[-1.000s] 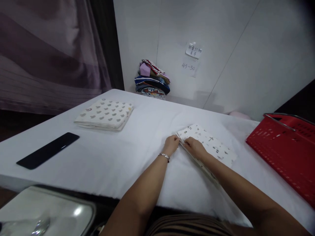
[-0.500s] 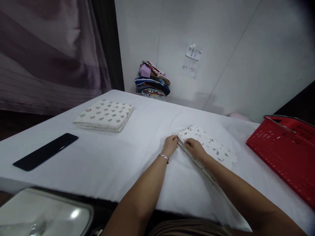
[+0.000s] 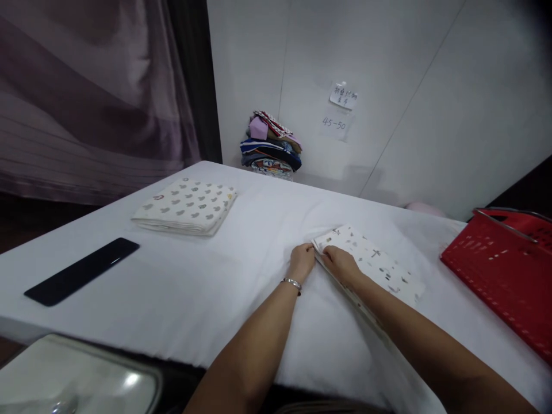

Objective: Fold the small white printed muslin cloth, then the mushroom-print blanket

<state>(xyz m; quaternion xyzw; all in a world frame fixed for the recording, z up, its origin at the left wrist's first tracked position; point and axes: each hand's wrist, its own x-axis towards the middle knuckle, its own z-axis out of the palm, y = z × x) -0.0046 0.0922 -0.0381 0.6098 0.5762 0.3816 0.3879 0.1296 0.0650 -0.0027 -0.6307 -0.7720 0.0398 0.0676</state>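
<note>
A folded white cloth [image 3: 379, 261] with small grey and brown prints lies right of the middle of the white-covered table [image 3: 207, 287]. My left hand [image 3: 302, 260], a silver bracelet at its wrist, pinches the cloth's near-left corner. Just to the right, my right hand [image 3: 340, 263] is closed on the same cloth's left edge, its fingertips partly hidden. Part of the cloth's near side is covered by my right forearm. Farther left lies another folded white cloth [image 3: 185, 207] with a grey leaf-like print, apart from both hands.
A long black flat panel [image 3: 84, 270] lies at the table's left. On the right stands a red plastic basket [image 3: 504, 270] with a metal handle. Behind the table rises a stack of folded fabrics [image 3: 271, 146] against the wall. A pale glossy surface [image 3: 77, 376] is at lower left.
The view has shifted slightly, so everything sits a little lower and more to the right. Both hands stay at the cloth's corner, with my right fingers slightly closer to the edge.
</note>
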